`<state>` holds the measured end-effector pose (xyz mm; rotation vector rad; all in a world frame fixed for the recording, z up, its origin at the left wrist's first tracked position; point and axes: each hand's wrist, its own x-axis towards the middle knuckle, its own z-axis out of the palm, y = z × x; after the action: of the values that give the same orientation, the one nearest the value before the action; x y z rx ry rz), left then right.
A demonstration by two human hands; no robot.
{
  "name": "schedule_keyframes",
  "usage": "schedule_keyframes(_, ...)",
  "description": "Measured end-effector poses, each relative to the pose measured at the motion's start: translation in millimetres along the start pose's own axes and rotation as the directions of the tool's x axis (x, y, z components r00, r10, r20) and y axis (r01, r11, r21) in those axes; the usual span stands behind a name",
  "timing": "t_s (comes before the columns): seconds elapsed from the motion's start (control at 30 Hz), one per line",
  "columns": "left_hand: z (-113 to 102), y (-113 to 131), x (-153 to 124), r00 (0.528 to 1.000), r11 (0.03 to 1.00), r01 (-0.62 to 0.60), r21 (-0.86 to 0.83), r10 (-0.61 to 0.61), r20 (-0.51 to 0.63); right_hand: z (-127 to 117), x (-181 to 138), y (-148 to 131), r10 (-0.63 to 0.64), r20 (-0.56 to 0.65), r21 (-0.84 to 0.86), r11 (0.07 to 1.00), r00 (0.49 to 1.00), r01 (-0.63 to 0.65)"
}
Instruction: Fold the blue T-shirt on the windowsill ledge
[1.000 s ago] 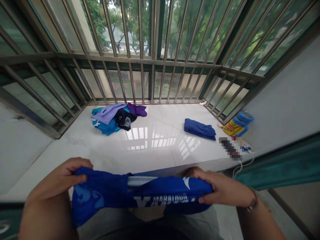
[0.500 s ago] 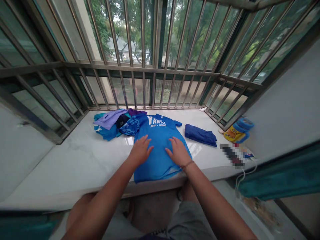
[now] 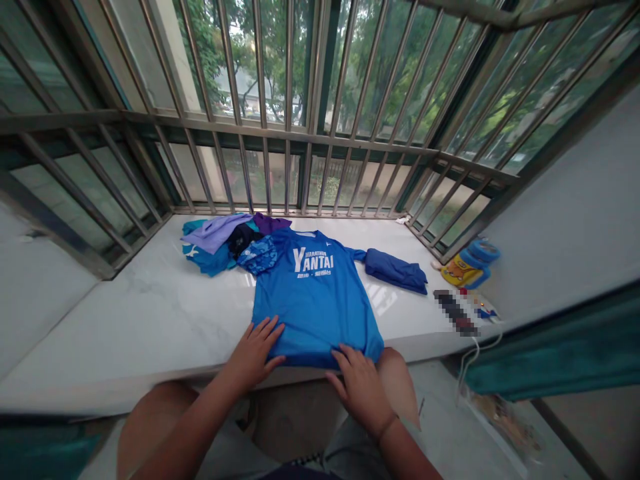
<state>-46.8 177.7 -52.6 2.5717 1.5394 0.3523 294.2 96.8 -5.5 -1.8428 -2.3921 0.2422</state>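
Blue T-shirt (image 3: 315,293): spread flat, front up, on the white marble counter (image 3: 125,327) by the barred window; white lettering reads MARATHON YANTAI across the chest; its hem lies at the near edge of the counter, its collar points toward the bars.
Left hand (image 3: 256,350): palm down, fingers spread apart and flat, pressing on the shirt's lower left corner — nothing pinched in its grip.
Right hand (image 3: 361,387): fingers open and laid flat on the hem at the lower right corner, right at the counter's edge; a thin band sits at the wrist.
Pile of clothes (image 3: 225,240): lilac, teal, dark and purple pieces heaped at the far left, touching the shirt's left sleeve.
Folded blue garment (image 3: 396,270): just beside the shirt's right sleeve, toward the right corner.
Yellow and blue toy (image 3: 470,263): lies in the far right corner against the wall.
Cable (image 3: 475,347): white, hanging off the counter's right end — a blurred-out item lies near it.
Teal curtain (image 3: 560,353): hangs low on the right.
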Motion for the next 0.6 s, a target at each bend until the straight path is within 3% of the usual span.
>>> schedule_keyframes(0.13,-36.1,12.8,-13.1,0.989,0.992,0.113,-0.054,-0.107,0.100,-27.9,13.3,-8.8,-0.038,-0.035,0.069,0.997,0.999,0.040)
schedule_keyframes(0.27,-56.2,30.6,19.0,0.995,0.994,0.096,-0.060,-0.096,0.000,-35.9,65.5,-2.1,0.012,-0.110,0.056,0.998,0.994,-0.006)
schedule_keyframes(0.37,-46.2,38.1,47.4,0.987,0.987,0.159,0.008,-0.159,0.000,-21.9,94.3,0.7,0.134,0.000,-0.016,0.991,0.991,-0.134)
schedule_keyframes(0.43,-32.6,39.0,54.2,0.971,0.970,0.230,0.073,-0.233,0.044,-9.1,95.7,0.1,0.184,0.046,-0.047,0.982,0.982,-0.182)
schedule_keyframes(0.6,-0.9,27.4,19.4,0.970,0.965,0.237,0.113,-0.241,0.026,13.8,50.5,-4.1,0.149,-0.011,-0.065,0.987,0.989,-0.150)
